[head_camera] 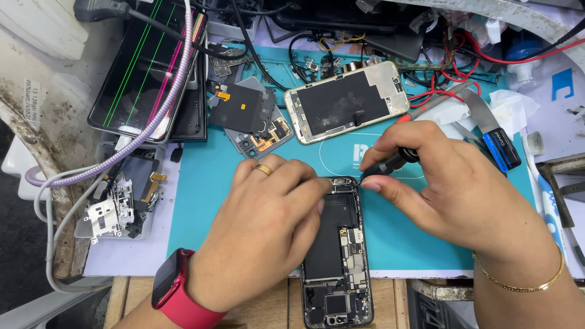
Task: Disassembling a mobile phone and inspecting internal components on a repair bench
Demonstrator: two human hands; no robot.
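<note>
An opened phone body (337, 256) lies upright on the teal work mat (201, 201), its black battery and circuit boards showing. My left hand (268, 225), with a gold ring and a red wrist watch, rests on the phone's left side and holds it down. My right hand (445, 183), with a gold bracelet, grips a black screwdriver (390, 163) whose tip touches the phone's top edge.
A detached phone screen (347, 102) lies face down behind the hands. Another opened phone back (253, 119) lies left of it. A cracked screen with coloured lines (143, 67) stands far left. Loose parts (119, 204), wires, a toothbrush (536, 152) and tools crowd the edges.
</note>
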